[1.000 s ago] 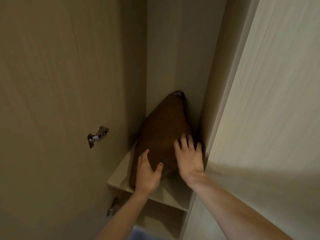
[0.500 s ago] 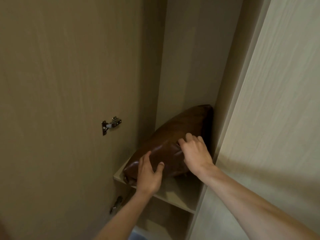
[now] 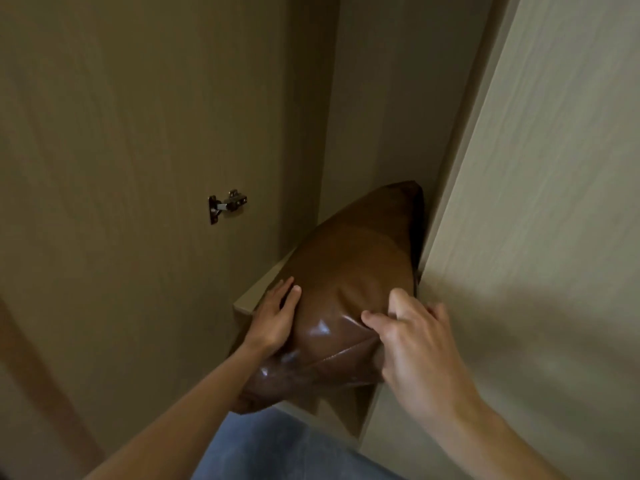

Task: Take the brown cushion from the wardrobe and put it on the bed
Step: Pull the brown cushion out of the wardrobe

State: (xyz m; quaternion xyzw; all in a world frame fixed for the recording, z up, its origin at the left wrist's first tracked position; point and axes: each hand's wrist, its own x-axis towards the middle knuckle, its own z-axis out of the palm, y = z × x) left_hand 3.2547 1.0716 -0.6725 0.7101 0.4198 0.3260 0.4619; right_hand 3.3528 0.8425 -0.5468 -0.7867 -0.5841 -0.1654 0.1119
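Observation:
The brown leather-like cushion [image 3: 349,271] lies half out of a narrow wardrobe compartment, its near end hanging past the shelf's front edge [image 3: 256,292]. My left hand [image 3: 273,320] presses flat against the cushion's left side. On the right, my right hand [image 3: 412,344] pinches the cushion's near edge, so the cover wrinkles under the fingers. Its far tip stays inside the wardrobe against the right wall. The bed is out of view.
The open wardrobe door [image 3: 121,202] fills the left side, with a metal hinge [image 3: 227,204] on it. A pale closed door panel [image 3: 536,202] stands close on the right. Blue fabric [image 3: 277,445] shows at the bottom.
The cushion has slid toward me, out over the shelf edge. My right hand has gone from resting on top to gripping the near edge, and my left hand has moved to its left side.

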